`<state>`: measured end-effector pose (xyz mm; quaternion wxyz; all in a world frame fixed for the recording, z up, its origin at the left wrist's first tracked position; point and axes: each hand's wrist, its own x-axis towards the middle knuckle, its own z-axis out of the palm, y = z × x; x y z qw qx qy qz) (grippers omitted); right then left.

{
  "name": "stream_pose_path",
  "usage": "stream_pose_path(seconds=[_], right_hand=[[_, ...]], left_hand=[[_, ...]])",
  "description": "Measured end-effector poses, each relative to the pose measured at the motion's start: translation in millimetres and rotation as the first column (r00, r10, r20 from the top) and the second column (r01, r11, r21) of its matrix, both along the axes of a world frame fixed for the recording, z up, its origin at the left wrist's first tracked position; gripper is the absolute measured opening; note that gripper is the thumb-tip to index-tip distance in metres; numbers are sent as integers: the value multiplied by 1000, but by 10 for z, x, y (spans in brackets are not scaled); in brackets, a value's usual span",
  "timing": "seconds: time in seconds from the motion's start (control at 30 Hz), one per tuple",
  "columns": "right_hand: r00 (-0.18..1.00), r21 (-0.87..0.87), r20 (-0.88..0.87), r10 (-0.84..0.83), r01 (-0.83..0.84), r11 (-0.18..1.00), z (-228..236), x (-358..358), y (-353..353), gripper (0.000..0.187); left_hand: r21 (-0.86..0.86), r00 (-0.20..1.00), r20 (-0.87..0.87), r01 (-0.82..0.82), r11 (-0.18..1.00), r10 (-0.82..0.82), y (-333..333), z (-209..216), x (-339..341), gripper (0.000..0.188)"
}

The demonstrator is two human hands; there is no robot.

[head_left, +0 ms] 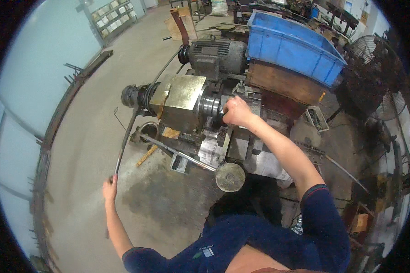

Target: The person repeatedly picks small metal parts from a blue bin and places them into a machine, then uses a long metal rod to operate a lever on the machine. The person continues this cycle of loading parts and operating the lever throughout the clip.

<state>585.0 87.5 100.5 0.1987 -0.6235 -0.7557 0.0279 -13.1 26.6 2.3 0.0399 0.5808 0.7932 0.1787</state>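
In front of me stands a small lathe-like machine with a grey spindle housing and a brassy top plate [183, 92]. My left hand [109, 187] is out to the left, its fingers wrapped round a long metal lever [125, 142] that runs up to the pulley end of the spindle. At the other end, my right hand [236, 111] is closed right beside the shiny round spindle nose [210, 107]. Whatever lies in those fingers is hidden by the hand. Below it, close to my body, is a round metal disc [230, 177].
Behind the spindle sits a dark electric motor [217, 57], joined to it by a belt. A blue plastic crate [294, 48] rests on a wooden box [282, 82]. A second metal bar [177, 152] slants toward the disc. A caged fan [366, 50] stands at right.
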Motion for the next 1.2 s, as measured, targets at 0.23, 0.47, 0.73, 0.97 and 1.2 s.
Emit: stream_pose_path(seconds=[0.23, 0.47, 0.73, 0.97, 1.2], right_hand=[[991, -216, 118, -63, 87, 972, -25, -151, 99, 29], [997, -52, 74, -9, 13, 999, -115, -61, 134, 22], [989, -121, 143, 22, -5, 993, -98, -112, 139, 27], [967, -2, 255, -11, 12, 1000, 231, 192, -95, 20], [960, 305, 126, -251, 203, 930, 1443, 1360, -289, 20]], left_hand=[[-139, 923, -376, -141, 980, 80, 263, 341, 205, 30], [-120, 944, -252, -248, 961, 212, 283, 179, 376, 30], [-69, 986, -87, -151, 986, 144, -624, 307, 1572, 32], [-275, 948, 319, 117, 954, -24, -463, 402, 1409, 22], [-185, 613, 781, 409, 894, -119, 59, 328, 1323, 28]])
